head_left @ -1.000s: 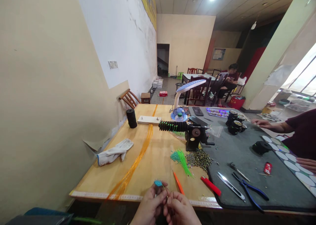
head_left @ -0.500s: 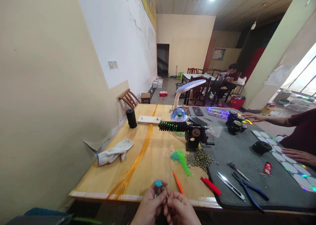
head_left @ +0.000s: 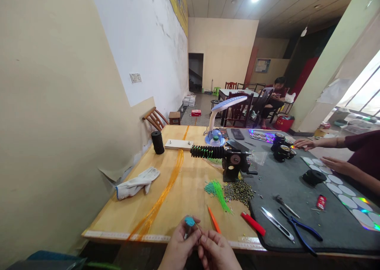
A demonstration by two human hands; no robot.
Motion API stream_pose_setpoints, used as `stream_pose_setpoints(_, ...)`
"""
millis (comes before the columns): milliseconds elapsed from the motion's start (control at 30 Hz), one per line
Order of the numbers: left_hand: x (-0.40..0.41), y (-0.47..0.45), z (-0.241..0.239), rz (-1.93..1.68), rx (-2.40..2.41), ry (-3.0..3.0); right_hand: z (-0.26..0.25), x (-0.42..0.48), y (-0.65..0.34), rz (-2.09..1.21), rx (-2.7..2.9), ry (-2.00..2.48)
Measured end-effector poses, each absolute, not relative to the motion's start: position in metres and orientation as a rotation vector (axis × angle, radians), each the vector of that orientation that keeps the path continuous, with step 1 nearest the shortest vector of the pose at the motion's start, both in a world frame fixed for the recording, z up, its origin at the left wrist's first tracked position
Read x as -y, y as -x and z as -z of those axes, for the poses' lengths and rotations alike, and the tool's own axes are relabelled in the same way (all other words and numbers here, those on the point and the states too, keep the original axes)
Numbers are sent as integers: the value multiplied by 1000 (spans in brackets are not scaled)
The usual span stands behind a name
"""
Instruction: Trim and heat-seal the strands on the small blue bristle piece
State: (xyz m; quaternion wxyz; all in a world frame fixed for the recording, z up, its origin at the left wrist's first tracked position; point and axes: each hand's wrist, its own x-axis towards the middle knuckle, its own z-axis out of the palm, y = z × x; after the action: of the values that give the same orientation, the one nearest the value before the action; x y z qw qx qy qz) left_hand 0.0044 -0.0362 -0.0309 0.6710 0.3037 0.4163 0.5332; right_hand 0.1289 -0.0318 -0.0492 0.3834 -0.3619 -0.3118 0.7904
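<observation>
My left hand (head_left: 179,249) and my right hand (head_left: 217,252) meet at the table's near edge, fingers pinched together. The left hand's fingers close around a thin stem topped by a small teal bead cluster (head_left: 189,221). The right hand's fingertips pinch the same thin stem just right of it; what else they hold is too small to make out. An orange stick (head_left: 214,219) lies just beyond my hands. Loose green strands with teal beads (head_left: 218,190) and a heap of dark beads (head_left: 241,191) lie farther out.
A black winding tool (head_left: 228,161) and a desk lamp (head_left: 221,116) stand mid-table. Orange strands (head_left: 168,187), a white glove (head_left: 138,182), a red lighter (head_left: 253,223), snips (head_left: 276,221) and pliers (head_left: 299,230) lie around. A person's hands (head_left: 335,165) work over shiny discs on the grey mat (head_left: 297,199) at right.
My hands stayed together with small finger shifts. The person at right moved a hand up along the row of discs and reached toward the black spools.
</observation>
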Motion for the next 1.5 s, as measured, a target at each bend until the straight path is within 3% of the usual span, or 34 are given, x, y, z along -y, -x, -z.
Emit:
stream_pose_setpoints(167,34,2,10,-1273,-1046,-820,47,29,-132,-2004,845,997)
stream_pose_setpoints(400,30,8,19,-1273,-1147,-913,37,25,-129,-1783,1135,1219)
stream_pose_setpoints(1500,14,13,12,-1257,-1209,-1112,48,10,-135,-1686,1271,1205)
